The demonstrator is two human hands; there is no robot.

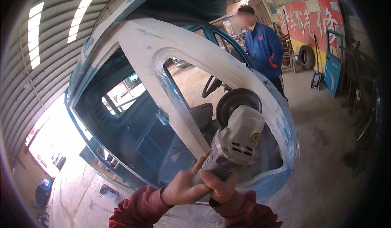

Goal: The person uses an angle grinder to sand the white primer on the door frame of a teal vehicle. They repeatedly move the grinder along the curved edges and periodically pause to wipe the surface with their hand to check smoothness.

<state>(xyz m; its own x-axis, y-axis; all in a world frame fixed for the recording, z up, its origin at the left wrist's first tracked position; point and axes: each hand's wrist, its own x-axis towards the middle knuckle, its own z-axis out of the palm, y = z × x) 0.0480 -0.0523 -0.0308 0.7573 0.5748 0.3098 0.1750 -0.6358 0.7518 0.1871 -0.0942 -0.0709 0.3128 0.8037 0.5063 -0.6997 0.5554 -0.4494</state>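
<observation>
Both my hands are wrapped around the dark body of an angle grinder [240, 136] with a grey gear head. My left hand [182, 188] grips it from the left side, fingertips curling over the top. Beside it, my right hand [222, 187] closes on the lower right of the body. The grinder's round black disc [228, 108] points up and away, in front of the pale window frame of a teal vehicle cab [140, 37]. I cannot tell whether disc and frame touch. White and sanded patches cover the cab's pillars and roof edge.
A person in a blue jacket [264, 45] stands beyond the cab on the right. Farther right are a tyre [306, 57], a floor jack [316, 79] and a detached teal door [334, 63]. On the left floor sit a bucket [109, 192] and a thin cable [91, 204].
</observation>
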